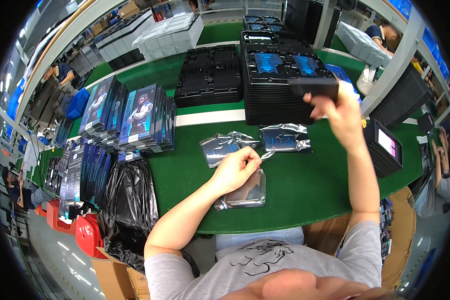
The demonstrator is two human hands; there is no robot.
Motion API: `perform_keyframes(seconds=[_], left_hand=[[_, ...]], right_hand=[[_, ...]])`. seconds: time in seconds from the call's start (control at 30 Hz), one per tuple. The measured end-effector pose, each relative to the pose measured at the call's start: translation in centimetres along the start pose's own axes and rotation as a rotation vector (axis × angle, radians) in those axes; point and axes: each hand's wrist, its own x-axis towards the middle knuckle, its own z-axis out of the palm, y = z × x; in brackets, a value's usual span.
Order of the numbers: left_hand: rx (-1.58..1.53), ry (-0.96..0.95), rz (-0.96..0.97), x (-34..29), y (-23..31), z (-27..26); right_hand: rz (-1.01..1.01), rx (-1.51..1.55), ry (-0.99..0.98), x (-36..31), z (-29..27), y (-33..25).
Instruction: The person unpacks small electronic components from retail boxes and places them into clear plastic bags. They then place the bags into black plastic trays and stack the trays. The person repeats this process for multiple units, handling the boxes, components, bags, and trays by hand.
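Note:
My left hand [236, 170] is closed in a pinch over the work table, apparently on the edge of a shiny see-through bag [247, 194] that lies flat beneath it. Just beyond my fingers rest two silvery bags with dark, blue-printed contents: one bag [218, 151] to the left, another bag [285, 138] to the right. Raised at the right, my right hand [341, 112] grips a dark flat rectangular piece [315, 88], blurred by motion, in front of a tall stack of black trays [277, 102].
A lower stack of black trays [207, 75] stands at the back. Upright printed boxes [140, 115] crowd the left, beside a black plastic bag [130, 192]. Dark boxes [383, 150] are stacked at right. A metal post [397, 65] rises there. Other people work farther off.

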Motion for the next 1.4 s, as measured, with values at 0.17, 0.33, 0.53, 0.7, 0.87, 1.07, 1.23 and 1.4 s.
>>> perform_keyframes(seconds=[0.17,0.33,0.53,0.7,0.87,1.07,1.23,1.4], left_hand=[[0.102,0.016,0.022,-0.1,0.7,-0.1],[0.161,0.051,0.042,0.2,0.5,-0.4],[0.265,0.07,0.146,-0.1,0.3,0.0],[0.282,0.06,0.109,-0.2,0.3,-0.1],[0.327,0.044,0.107,-0.4,0.7,0.0],[0.356,0.042,0.136,-0.3,0.5,0.0],[0.391,0.072,0.187,-0.3,1.0,0.2],[0.347,0.218,0.182,-0.4,0.9,-0.6]], right_hand=[[-0.177,-0.462,0.207,9.3,-3.0,0.0],[-0.334,-0.976,0.28,17.4,-4.8,6.8],[-0.271,-1.321,0.105,21.2,-3.1,10.4],[-0.288,-1.519,-0.112,22.0,-2.0,10.7],[-0.114,-1.387,-0.296,21.7,-1.2,11.3],[0.148,-1.217,-0.424,21.1,-2.2,11.1],[-0.186,-1.078,-0.089,16.2,-2.6,8.7],[-0.816,-0.478,0.185,5.3,1.1,3.4]])
